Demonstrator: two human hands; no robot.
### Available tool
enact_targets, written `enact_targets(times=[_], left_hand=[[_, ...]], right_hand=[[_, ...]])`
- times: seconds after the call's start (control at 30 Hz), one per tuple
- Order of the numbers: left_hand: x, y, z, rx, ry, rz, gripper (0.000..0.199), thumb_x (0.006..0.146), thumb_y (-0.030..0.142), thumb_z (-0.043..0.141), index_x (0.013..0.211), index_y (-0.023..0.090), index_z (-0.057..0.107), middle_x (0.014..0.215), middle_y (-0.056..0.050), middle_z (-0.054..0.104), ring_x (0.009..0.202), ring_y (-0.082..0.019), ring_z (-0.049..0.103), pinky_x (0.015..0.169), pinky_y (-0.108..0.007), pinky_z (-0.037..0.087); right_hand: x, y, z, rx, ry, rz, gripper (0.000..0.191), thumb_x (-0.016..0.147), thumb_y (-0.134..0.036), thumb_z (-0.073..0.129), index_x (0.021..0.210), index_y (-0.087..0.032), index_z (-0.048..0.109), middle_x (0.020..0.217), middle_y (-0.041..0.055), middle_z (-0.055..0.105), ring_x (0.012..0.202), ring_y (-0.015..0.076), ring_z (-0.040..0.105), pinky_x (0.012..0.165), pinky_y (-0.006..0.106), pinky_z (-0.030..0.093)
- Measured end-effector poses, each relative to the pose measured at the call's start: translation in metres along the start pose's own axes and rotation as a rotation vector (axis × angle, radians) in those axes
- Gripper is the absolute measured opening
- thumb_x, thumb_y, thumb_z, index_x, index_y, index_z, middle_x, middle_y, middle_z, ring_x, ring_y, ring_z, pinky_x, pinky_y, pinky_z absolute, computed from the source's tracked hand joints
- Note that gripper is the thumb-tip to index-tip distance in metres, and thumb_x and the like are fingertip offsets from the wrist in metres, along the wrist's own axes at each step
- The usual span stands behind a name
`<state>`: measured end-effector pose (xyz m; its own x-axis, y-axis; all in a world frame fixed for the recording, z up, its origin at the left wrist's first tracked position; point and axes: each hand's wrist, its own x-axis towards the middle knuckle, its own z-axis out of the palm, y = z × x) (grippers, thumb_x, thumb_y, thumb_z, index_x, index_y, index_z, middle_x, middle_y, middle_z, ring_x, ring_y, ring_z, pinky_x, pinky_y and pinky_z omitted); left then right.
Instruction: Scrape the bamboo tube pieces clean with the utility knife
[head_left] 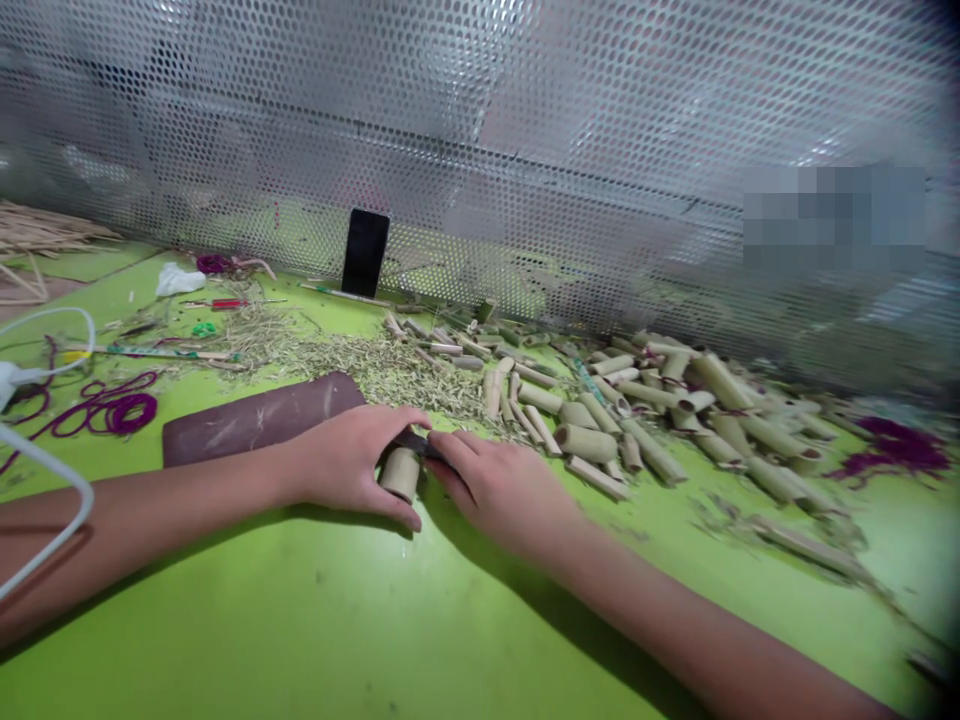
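Near the middle of the green table, my left hand (360, 465) is wrapped round a short bamboo piece (400, 473), thumb on the near side and fingers on the far side. My right hand (491, 485) grips a dark tool (427, 448), which lies against the top of the bamboo piece. The tool's far end is partly hidden by my left fingers. Just behind my left hand lies a brown, scratched slab (259, 420).
Many cut bamboo pieces (589, 443) are heaped at right, with shavings (390, 370) behind my hands. A phone (365, 253) leans on the perforated metal screen (450, 130). Purple cord (135, 411), a red-handled tool (229, 304) and a white cable (88, 490) are at left.
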<state>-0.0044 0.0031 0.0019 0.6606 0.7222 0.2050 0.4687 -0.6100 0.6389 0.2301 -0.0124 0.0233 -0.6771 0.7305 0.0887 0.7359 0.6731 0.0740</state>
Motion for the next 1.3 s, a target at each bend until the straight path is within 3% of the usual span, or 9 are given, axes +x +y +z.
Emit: enact_targets(times=[0.17,0.43,0.83,1.2,1.3], left_hand=[[0.001,0.000,0.000,0.019,-0.001,-0.039,0.074,0.069,0.061,0.094,0.124,0.021,0.063,0.116,-0.010,0.074,0.106,-0.033,0.070,0.094,-0.045,0.056],[0.001,0.002,0.000,0.004,0.019,-0.048,0.074,0.067,0.063,0.095,0.119,0.021,0.064,0.111,-0.009,0.073,0.102,-0.032,0.070,0.091,-0.043,0.056],[-0.001,-0.002,0.002,0.060,0.011,0.023,0.078,0.075,0.063,0.092,0.133,0.021,0.061,0.126,-0.012,0.073,0.116,-0.035,0.069,0.102,-0.046,0.053],[-0.001,-0.001,-0.002,0.090,-0.028,0.056,0.062,0.079,0.060,0.091,0.120,0.021,0.066,0.117,-0.008,0.075,0.110,-0.030,0.070,0.098,-0.040,0.054],[-0.002,-0.001,-0.002,0.077,-0.018,0.034,0.065,0.076,0.060,0.092,0.122,0.022,0.066,0.118,-0.008,0.075,0.111,-0.031,0.070,0.099,-0.040,0.053]], right_hand=[[0.000,-0.002,0.001,-0.022,0.003,0.003,0.031,0.112,-0.030,0.044,0.118,-0.017,0.071,0.096,0.0083,0.078,0.074,0.0209,0.069,0.058,0.032,0.034],[0.001,-0.001,0.002,-0.008,0.008,0.012,0.032,0.112,-0.032,0.043,0.119,-0.018,0.070,0.094,0.0087,0.077,0.071,0.0209,0.068,0.058,0.032,0.034],[0.004,0.001,-0.008,0.117,-0.109,0.059,0.026,0.111,-0.031,0.046,0.111,-0.019,0.068,0.091,0.0075,0.078,0.070,0.0218,0.068,0.060,0.033,0.036],[-0.005,0.002,-0.004,0.208,-0.190,0.073,0.022,0.111,-0.031,0.049,0.111,-0.019,0.067,0.093,0.0069,0.078,0.072,0.0201,0.069,0.061,0.030,0.037],[-0.008,0.001,-0.006,0.204,-0.208,0.086,0.021,0.111,-0.031,0.049,0.112,-0.020,0.068,0.094,0.0063,0.079,0.072,0.0200,0.069,0.060,0.030,0.036]])
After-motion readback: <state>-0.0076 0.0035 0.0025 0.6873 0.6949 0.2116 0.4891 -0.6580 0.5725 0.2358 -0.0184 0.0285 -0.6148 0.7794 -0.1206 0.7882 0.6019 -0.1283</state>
